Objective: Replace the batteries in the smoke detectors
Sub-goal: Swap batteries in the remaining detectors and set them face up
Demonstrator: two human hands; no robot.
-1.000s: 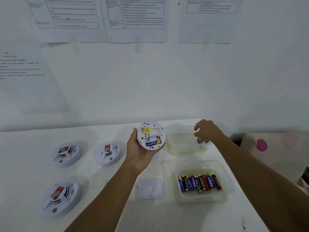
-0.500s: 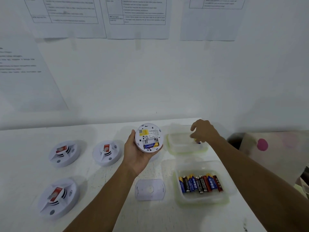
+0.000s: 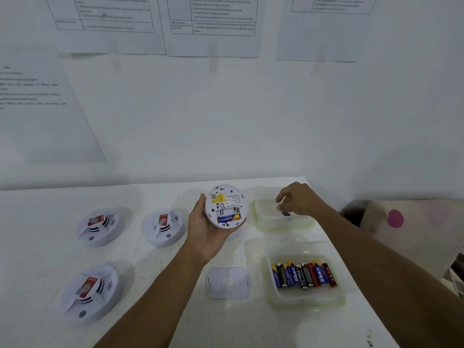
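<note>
My left hand (image 3: 208, 237) grips a white round smoke detector (image 3: 224, 205) with its back turned up. One blue and yellow battery (image 3: 229, 218) lies in its open compartment, and the slot above it is bare. My right hand (image 3: 301, 199) hovers over the far clear container (image 3: 263, 222), its fingertips pinching a small blue battery (image 3: 286, 213) low inside it. The near clear container (image 3: 276, 300) holds several blue, black and red batteries (image 3: 303, 273) in a row. The detector's flat cover plate (image 3: 228, 282) lies on the table below my left hand.
Three more smoke detectors stand face up on the white table: one at the far left (image 3: 99, 226), one in the middle (image 3: 163, 226), one near left (image 3: 90, 292). The table's right edge (image 3: 351, 267) runs diagonally past the containers. Papers hang on the wall behind.
My right hand has shifted slightly left and lifted a little over the far container, the blue battery now showing under its fingertips. The left hand has held the detector almost still.
</note>
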